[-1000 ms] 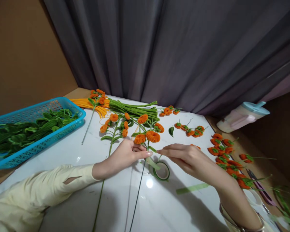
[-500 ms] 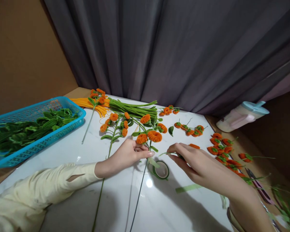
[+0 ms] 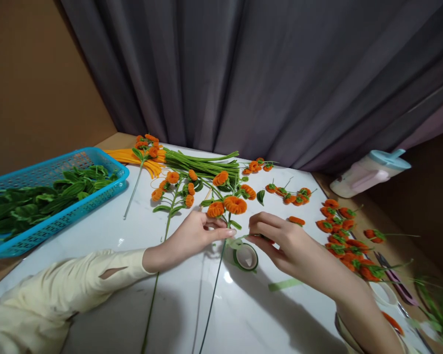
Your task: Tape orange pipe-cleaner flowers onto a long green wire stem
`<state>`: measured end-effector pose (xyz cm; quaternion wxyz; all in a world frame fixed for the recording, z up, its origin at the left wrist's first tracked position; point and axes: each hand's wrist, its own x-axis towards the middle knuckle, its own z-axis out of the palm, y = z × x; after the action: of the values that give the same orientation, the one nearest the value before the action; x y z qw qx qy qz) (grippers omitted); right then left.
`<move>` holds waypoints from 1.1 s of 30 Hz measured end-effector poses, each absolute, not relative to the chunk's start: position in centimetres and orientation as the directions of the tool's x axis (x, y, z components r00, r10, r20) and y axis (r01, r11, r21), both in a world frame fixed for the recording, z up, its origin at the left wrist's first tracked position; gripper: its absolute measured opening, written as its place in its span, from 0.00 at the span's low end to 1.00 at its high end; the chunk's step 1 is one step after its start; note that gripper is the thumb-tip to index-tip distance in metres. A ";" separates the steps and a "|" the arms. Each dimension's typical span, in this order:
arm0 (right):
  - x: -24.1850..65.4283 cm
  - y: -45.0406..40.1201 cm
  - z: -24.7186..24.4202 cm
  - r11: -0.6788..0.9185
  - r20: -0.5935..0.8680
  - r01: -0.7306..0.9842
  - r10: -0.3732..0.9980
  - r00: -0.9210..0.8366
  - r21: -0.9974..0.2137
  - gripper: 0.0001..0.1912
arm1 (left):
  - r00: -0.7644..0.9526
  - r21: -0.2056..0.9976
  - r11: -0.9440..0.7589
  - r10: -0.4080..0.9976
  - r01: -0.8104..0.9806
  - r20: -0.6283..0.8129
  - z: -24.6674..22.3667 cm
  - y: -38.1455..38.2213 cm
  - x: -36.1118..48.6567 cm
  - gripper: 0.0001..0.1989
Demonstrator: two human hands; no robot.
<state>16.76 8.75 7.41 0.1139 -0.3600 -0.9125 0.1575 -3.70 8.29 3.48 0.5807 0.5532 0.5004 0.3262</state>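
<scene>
My left hand [image 3: 203,230] pinches the dark green stem of an upright branch between thumb and fingertips. Orange fuzzy flower heads [image 3: 235,205] and small green leaves top that branch. To the right, my right hand [image 3: 276,236] is closed on a thin green stem [image 3: 245,236], its tip close to my left thumb. A bit of orange shows beneath the right fingers, mostly hidden. Pale green tape [image 3: 233,243] hangs at the left fingertips, near a tape roll [image 3: 246,257] just below.
A blue basket [image 3: 124,176] of green leaves stands at left. Green stems [image 3: 203,164] and a finished-looking orange branch [image 3: 173,178] lie behind. More orange flowers [image 3: 335,226], scissors [image 3: 395,280] and a lidded cup [image 3: 371,173] are at right. A grey curtain [image 3: 214,73] hangs behind.
My right hand has moved slightly left, bringing the thin green stem up to the branch stem by my left fingertips. The left hand keeps its pinch nearly in place.
</scene>
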 end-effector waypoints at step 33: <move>14.6 3.7 10.6 0.760 0.283 0.573 0.647 -0.708 -0.307 0.19 | 0.245 0.987 0.158 0.956 0.042 -0.164 2.6 7.2 -2.9 0.08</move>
<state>14.63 3.71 10.56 0.1897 -0.3320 -0.9187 0.0986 -2.90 7.22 2.61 0.5920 0.5215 0.4781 0.3860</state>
